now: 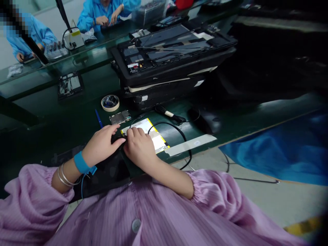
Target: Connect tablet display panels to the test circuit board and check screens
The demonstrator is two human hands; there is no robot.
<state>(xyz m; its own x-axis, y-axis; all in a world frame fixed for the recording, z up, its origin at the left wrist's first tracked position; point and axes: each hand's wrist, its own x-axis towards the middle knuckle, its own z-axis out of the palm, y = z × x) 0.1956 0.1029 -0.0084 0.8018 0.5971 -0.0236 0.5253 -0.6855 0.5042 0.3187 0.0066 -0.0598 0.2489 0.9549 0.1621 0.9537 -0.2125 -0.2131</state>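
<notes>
My right hand (pixel 140 148) is closed over the left part of a bright white panel with yellow edges (pixel 157 138); whatever its curled fingers grip is hidden. A black cable (pixel 180 128) loops out from beside those fingers. My left hand (pixel 102 145), wearing a blue wrist strap (pixel 82 163), is just to the left, thumb apart from the fingers and its tip close to the right hand. Something dark shows in the gap between thumb and fingers. Beneath the left wrist lies a dark flat slab (pixel 107 172). Above the hands is a bare circuit board (pixel 120 117).
Beyond the circuit board sit a tape roll (pixel 110 103) with small parts inside and a blue pen (pixel 98 118). A tall stack of black trays (pixel 176 54) holds device parts. An opened tablet (pixel 69 84) lies left. Co-workers in blue sleeves (pixel 87 15) work opposite.
</notes>
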